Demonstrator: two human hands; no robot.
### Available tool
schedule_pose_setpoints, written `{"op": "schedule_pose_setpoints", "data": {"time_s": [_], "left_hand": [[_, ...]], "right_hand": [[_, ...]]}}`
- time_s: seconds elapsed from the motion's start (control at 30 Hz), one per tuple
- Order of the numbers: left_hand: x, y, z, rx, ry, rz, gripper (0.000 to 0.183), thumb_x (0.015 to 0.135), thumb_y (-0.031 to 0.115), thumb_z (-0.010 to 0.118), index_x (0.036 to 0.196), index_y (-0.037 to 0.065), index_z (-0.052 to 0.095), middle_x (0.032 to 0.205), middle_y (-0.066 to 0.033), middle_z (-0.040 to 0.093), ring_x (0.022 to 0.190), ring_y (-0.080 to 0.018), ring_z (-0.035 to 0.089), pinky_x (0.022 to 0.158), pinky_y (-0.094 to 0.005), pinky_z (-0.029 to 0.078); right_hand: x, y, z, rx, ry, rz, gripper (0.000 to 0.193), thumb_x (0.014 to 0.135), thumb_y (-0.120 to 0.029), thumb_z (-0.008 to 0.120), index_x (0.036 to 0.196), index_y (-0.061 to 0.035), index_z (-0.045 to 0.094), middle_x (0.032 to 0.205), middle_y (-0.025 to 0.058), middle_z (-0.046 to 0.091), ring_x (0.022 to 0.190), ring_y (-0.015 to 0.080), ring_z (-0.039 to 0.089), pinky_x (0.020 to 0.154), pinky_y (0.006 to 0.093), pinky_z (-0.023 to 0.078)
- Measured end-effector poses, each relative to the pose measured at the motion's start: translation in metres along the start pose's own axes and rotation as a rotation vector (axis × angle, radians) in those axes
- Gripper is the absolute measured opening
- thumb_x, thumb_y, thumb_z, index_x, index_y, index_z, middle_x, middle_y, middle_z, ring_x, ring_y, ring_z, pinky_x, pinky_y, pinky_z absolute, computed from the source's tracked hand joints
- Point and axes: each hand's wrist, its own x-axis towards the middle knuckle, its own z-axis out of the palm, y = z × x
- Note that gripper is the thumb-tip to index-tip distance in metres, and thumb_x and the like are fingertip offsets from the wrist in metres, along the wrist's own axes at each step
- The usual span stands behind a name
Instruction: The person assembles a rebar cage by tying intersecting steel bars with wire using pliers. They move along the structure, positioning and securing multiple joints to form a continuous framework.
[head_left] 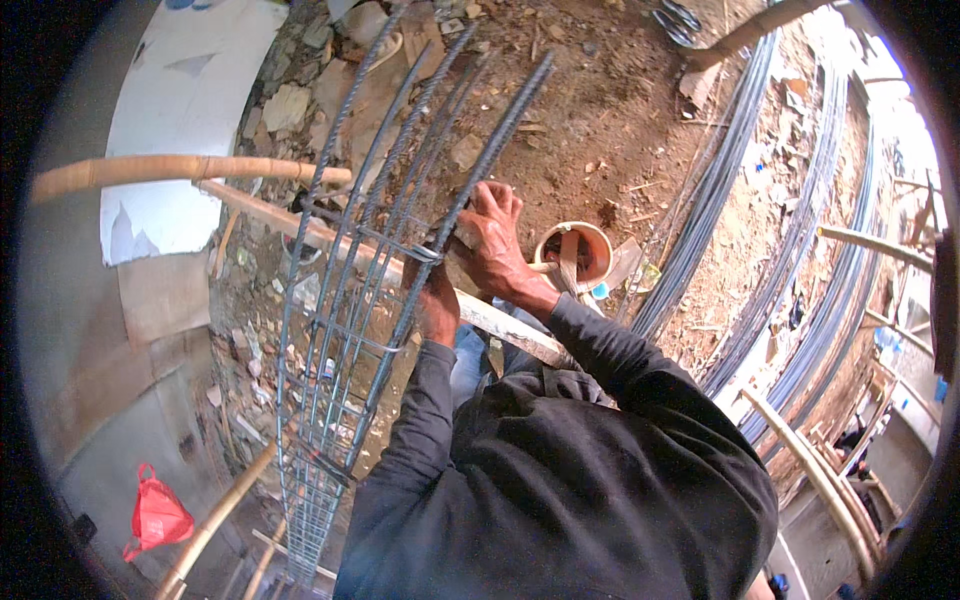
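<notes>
A long cage of ribbed steel rebar point(512, 118) slants from the upper middle down to the lower left, with thin square stirrups point(425, 254) around its bars. It lies across a wooden beam point(512, 331). My right hand point(492, 240) is closed, fingers curled tightly beside the cage's right-hand bar, close to a stirrup corner. Whatever it pinches is too hidden to make out. Just below, my left hand point(438, 303) reaches in at the same bar from the near side; the steel and its own wrist hide its fingers.
A round bucket point(606, 262) stands right of my right wrist. Long bundles of steel bars point(715, 170) lie on the dirt at the right. A bamboo pole point(230, 170) juts in from the left, near a white sheet point(170, 110). A red plastic bag point(160, 515) hangs lower left.
</notes>
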Motion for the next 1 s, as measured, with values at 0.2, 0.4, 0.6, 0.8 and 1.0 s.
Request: {"op": "schedule_pose_setpoints", "data": {"time_s": [0.2, 0.4, 0.6, 0.8, 1.0], "left_hand": [[0.004, 0.053, -0.018, -0.010, -0.109, -0.143, 0.048, 0.111, 0.028, 0.053, 0.145, -0.004, 0.060, 0.147, -0.0167, 0.064, 0.134, -0.0286, 0.060, 0.112, -0.0404, 0.044], [0.011, 0.106, -0.007, -0.224, -0.010, -0.267, 0.050, 0.108, 0.034, 0.063, 0.141, -0.004, 0.065, 0.139, -0.0143, 0.068, 0.127, -0.0231, 0.060, 0.108, -0.0385, 0.045], [0.008, 0.108, -0.008, -0.226, 0.096, -0.342, 0.055, 0.105, 0.043, 0.069, 0.134, -0.003, 0.067, 0.138, -0.0121, 0.065, 0.123, -0.0192, 0.059, 0.104, -0.0359, 0.045], [0.009, 0.135, -0.017, 0.048, -0.013, -0.325, 0.045, 0.111, 0.036, 0.055, 0.135, 0.000, 0.067, 0.102, 0.0008, 0.056, 0.083, -0.0109, 0.045, 0.073, -0.0288, 0.037], [-0.002, 0.143, -0.003, 0.171, 0.125, -0.168, 0.035, 0.100, 0.019, 0.053, 0.123, -0.005, 0.064, 0.089, -0.0045, 0.050, 0.082, -0.0152, 0.046, 0.080, -0.0315, 0.037]], "right_hand": [[-0.035, -0.004, -0.005, 0.194, 0.046, 0.183, 0.024, 0.083, -0.022, 0.084, 0.101, -0.0092, 0.075, 0.116, 0.0129, 0.060, 0.116, 0.0362, 0.049, 0.096, 0.0499, 0.038], [-0.050, -0.009, 0.002, 0.508, 0.110, 0.277, 0.027, 0.094, -0.023, 0.080, 0.112, -0.0049, 0.073, 0.116, 0.0151, 0.062, 0.109, 0.0319, 0.059, 0.096, 0.0428, 0.049], [-0.044, 0.096, 0.003, 0.828, 0.013, 0.583, 0.038, 0.103, -0.034, 0.071, 0.126, -0.0040, 0.070, 0.113, 0.0111, 0.072, 0.103, 0.0192, 0.068, 0.091, 0.0366, 0.055], [-0.181, 0.391, -0.026, -0.110, 0.319, 0.708, 0.039, 0.104, -0.036, 0.064, 0.120, -0.0014, 0.070, 0.110, 0.0234, 0.075, 0.100, 0.0416, 0.072, 0.087, 0.0486, 0.057], [-0.397, 0.493, 0.050, -0.260, -0.194, 0.776, 0.053, 0.090, -0.032, 0.074, 0.128, 0.0027, 0.061, 0.113, 0.0248, 0.071, 0.110, 0.0450, 0.066, 0.092, 0.0546, 0.054]]}}
